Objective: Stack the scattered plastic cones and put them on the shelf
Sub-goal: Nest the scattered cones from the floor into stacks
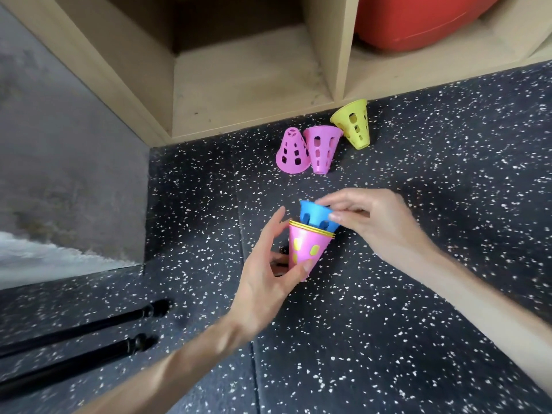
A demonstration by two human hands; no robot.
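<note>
My left hand (265, 282) grips the narrow end of an upside-down pink cone stack (307, 249) with yellow cones nested inside it. My right hand (367, 216) pinches the rim of a blue cone (315, 215) that sits partly inside the stack's open top. On the floor beyond lie three loose perforated cones: a pink cone (291, 150) standing on its wide base, a second pink cone (322, 147) on its narrow end, and a yellow cone (354, 124) tipped near the shelf. The wooden shelf (239, 85) has an open compartment just behind them.
A red bin (418, 19) fills the right shelf compartment. Two black poles (77, 348) lie on the speckled dark floor (388, 339) at lower left. A grey wall (59, 159) rises on the left.
</note>
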